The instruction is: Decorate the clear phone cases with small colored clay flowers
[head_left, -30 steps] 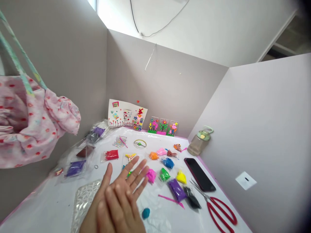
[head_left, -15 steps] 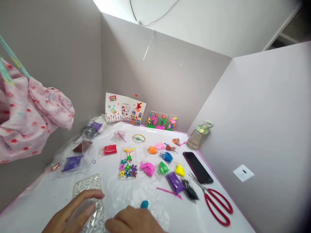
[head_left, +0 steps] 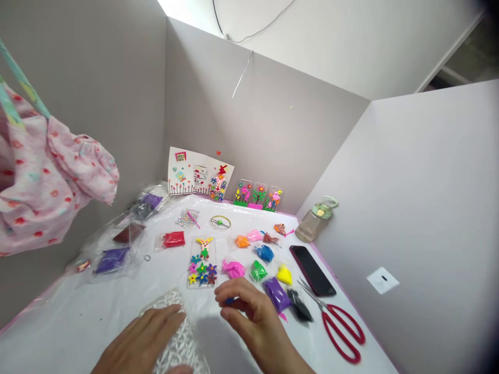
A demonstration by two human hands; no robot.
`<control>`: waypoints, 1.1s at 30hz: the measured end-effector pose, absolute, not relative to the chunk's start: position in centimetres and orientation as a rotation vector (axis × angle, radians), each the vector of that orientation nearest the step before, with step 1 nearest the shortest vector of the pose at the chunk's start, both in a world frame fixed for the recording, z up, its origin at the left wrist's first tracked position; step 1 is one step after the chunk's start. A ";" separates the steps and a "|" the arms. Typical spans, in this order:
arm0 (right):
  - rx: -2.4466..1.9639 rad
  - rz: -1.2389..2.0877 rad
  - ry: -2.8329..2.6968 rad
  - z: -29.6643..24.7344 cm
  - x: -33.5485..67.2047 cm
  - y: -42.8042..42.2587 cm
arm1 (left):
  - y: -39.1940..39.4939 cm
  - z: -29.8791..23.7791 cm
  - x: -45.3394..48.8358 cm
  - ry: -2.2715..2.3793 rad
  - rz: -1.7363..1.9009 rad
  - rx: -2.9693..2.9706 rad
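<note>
Tabletop (head_left: 74, 332), left hand (head_left: 142, 335) (over panel (head_left: 185, 345))

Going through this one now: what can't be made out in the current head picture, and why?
- Head view: blue bit, mostly covered by the right hand; its shape, and whether it is held, can't be told.
- Head view: clear textured case, partly under the left hand, near end cut by the bottom edge.
- Head view: pink cloth, cut by the left edge.
- Head view: white card, finer markings too small to read.
</note>
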State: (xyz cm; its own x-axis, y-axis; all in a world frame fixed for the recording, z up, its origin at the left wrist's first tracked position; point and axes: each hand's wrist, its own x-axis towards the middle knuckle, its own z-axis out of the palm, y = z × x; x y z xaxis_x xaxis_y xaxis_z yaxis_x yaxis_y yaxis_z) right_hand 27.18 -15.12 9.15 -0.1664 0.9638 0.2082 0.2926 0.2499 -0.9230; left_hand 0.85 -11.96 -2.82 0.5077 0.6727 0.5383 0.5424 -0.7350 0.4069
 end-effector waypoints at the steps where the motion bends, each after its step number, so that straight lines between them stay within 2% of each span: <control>1: -1.117 1.114 -1.512 9.5 26.5 -14.9 | -11.4 -0.9 1.4 1.008 1.052 2.478; 4: -0.968 1.385 -1.239 9.5 24.9 -14.1 | -9.7 5.0 3.4 0.830 1.083 2.266; 8: -0.962 1.345 -1.126 8.0 24.3 -13.2 | -8.3 8.2 5.9 0.729 1.112 1.976; 17: -0.974 1.448 -0.990 5.9 24.1 -12.7 | -7.9 4.1 5.8 0.700 1.061 1.984; 28: -1.012 1.402 -1.070 5.8 23.8 -12.7 | -7.9 3.3 5.3 0.615 1.005 2.149; 33: -1.102 1.358 -1.068 5.8 23.7 -12.6 | -7.8 3.1 5.3 0.586 1.098 2.244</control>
